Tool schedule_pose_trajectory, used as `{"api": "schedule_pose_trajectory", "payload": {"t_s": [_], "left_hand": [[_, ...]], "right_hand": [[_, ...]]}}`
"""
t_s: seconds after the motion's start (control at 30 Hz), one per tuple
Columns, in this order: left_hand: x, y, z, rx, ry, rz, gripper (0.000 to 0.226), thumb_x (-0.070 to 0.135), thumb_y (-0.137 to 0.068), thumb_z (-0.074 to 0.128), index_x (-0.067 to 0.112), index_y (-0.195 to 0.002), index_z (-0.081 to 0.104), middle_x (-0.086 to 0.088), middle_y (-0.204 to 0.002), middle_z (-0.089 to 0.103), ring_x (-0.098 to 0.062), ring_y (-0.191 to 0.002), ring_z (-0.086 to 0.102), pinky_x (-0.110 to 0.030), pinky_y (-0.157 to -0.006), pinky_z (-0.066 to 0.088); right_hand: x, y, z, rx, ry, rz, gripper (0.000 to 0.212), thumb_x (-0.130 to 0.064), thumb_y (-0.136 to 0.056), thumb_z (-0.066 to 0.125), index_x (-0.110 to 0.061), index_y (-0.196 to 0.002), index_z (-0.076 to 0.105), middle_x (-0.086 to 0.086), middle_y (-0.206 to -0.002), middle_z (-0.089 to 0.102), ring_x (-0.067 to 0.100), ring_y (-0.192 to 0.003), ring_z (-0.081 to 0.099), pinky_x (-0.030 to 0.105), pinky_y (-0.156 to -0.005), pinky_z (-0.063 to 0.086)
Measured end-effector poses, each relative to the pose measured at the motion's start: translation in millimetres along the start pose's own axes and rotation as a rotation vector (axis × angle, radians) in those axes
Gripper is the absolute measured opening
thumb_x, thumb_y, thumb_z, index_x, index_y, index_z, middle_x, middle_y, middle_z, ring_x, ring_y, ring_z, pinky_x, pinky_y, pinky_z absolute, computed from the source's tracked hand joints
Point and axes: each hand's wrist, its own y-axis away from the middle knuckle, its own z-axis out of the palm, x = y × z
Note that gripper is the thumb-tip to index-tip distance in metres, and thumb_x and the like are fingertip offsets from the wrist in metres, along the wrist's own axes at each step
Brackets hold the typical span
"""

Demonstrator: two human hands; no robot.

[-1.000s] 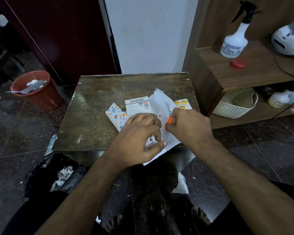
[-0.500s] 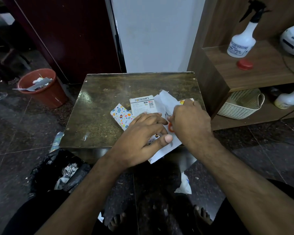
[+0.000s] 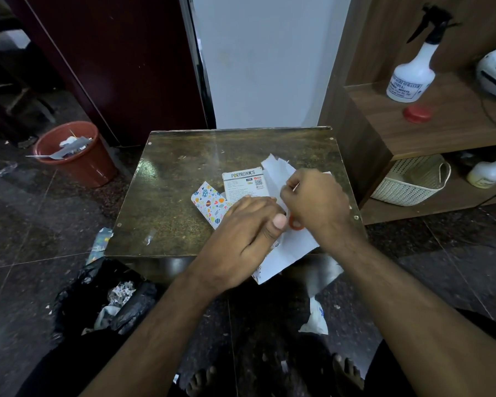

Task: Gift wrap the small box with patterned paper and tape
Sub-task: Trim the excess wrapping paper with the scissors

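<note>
The small box [image 3: 243, 182], white with the printed word PORTRONICS and a QR code, lies flat on the brown table [image 3: 184, 179], near the middle of its front half. Under it and around it spreads the wrapping paper [image 3: 289, 247]; its white back side is turned up, and one corner with a colourful egg pattern shows to the left of the box. The front part of the paper hangs over the table edge. The left hand [image 3: 245, 233] lies on the paper and on the near end of the box, with fingers rather straight and pressing down, and the thumb points to the right. The right hand [image 3: 317, 204] is curled around orange-handled scissors [image 3: 295, 224]; only an orange loop is visible below the fist, and the blades are hidden. On the floor at the left stand a red-brown bucket [image 3: 82, 164] and a black bag [image 3: 103, 299] with paper scraps. On the wooden shelf [image 3: 453, 121] at the right stands a white spray bottle [image 3: 413, 78], with a red cap [image 3: 417, 113] just beside it.
</note>
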Motion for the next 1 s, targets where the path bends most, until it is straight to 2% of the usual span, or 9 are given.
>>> {"api": "schedule_pose_trajectory", "payload": {"t_s": [0.1,0.2,0.43,0.53,0.67,0.8,0.87,0.93,1.0], "left_hand": [[0,0,-2,0.063,0.138,-0.093,0.065,0.062,-0.105,0.024,0.016,-0.103,0.071,0.008,-0.109,0.071,-0.008,-0.121,0.059,-0.043,-0.106,0.044],[2,-10,-3,0.169,0.215,-0.213,0.057,0.057,-0.105,0.030,0.020,-0.106,0.073,0.008,-0.100,0.074,-0.010,-0.103,0.067,-0.037,-0.092,0.050],[2,-36,9,0.276,0.100,-0.250,0.043,0.047,-0.108,0.044,0.014,-0.092,0.067,0.010,-0.070,0.065,-0.009,-0.070,0.063,-0.033,-0.062,0.047],[1,-41,13,0.265,0.071,-0.265,0.035,0.038,-0.107,0.053,0.013,-0.088,0.068,0.019,-0.055,0.050,-0.003,-0.051,0.046,-0.017,-0.052,0.026],[-2,-43,14,0.257,0.045,-0.264,0.033,0.037,-0.106,0.057,0.014,-0.084,0.068,0.015,-0.057,0.049,-0.007,-0.051,0.044,-0.017,-0.052,0.025],[-2,-42,13,0.232,0.065,-0.261,0.030,0.035,-0.105,0.058,0.016,-0.084,0.068,0.019,-0.059,0.051,-0.006,-0.053,0.046,-0.017,-0.053,0.028],[-2,-42,12,0.227,0.058,-0.252,0.029,0.035,-0.105,0.058,0.018,-0.083,0.067,0.019,-0.062,0.054,-0.006,-0.057,0.050,-0.018,-0.056,0.031],[-3,-41,12,0.225,0.046,-0.242,0.030,0.038,-0.103,0.057,0.019,-0.082,0.067,0.018,-0.063,0.055,-0.007,-0.062,0.053,-0.023,-0.061,0.035],[-3,-41,13,0.219,0.038,-0.236,0.031,0.040,-0.102,0.055,0.019,-0.082,0.067,0.016,-0.063,0.055,-0.008,-0.064,0.053,-0.028,-0.063,0.037]], "right_hand": [[6,-18,-15,0.123,-0.359,0.008,0.010,-0.035,-0.086,0.063,-0.026,-0.088,0.068,-0.006,-0.067,0.072,0.012,-0.071,0.072,0.035,-0.075,0.059],[16,-34,-24,0.284,-0.525,0.033,0.012,-0.035,-0.084,0.064,-0.027,-0.090,0.070,-0.011,-0.059,0.070,0.010,-0.061,0.071,0.041,-0.072,0.061],[21,-53,-17,0.476,-0.437,-0.020,0.019,-0.040,-0.091,0.061,-0.028,-0.101,0.072,-0.009,-0.077,0.074,0.014,-0.076,0.071,0.040,-0.076,0.059],[17,-57,-9,0.425,-0.312,-0.056,0.026,-0.038,-0.097,0.060,-0.029,-0.119,0.072,-0.011,-0.102,0.078,0.015,-0.098,0.072,0.034,-0.084,0.057],[15,-63,5,0.185,-0.203,-0.054,0.053,-0.026,-0.100,0.057,-0.026,-0.153,0.048,0.007,-0.130,0.069,0.031,-0.118,0.065,0.041,-0.096,0.054],[14,-69,22,-0.097,-0.269,-0.043,0.079,-0.022,-0.101,0.055,-0.025,-0.165,0.010,0.011,-0.124,0.066,0.031,-0.123,0.059,0.030,-0.087,0.044],[12,-71,26,-0.117,-0.318,-0.053,0.084,-0.027,-0.100,0.055,-0.028,-0.165,0.001,0.012,-0.125,0.066,0.032,-0.129,0.053,0.034,-0.094,0.044],[10,-72,27,-0.125,-0.332,-0.056,0.085,-0.035,-0.100,0.055,-0.030,-0.165,0.001,0.010,-0.145,0.058,0.031,-0.139,0.044,0.047,-0.113,0.039],[8,-71,28,-0.139,-0.272,-0.090,0.076,-0.048,-0.099,0.053,-0.030,-0.163,0.018,0.006,-0.151,0.053,0.032,-0.141,0.044,0.055,-0.116,0.035]]}}
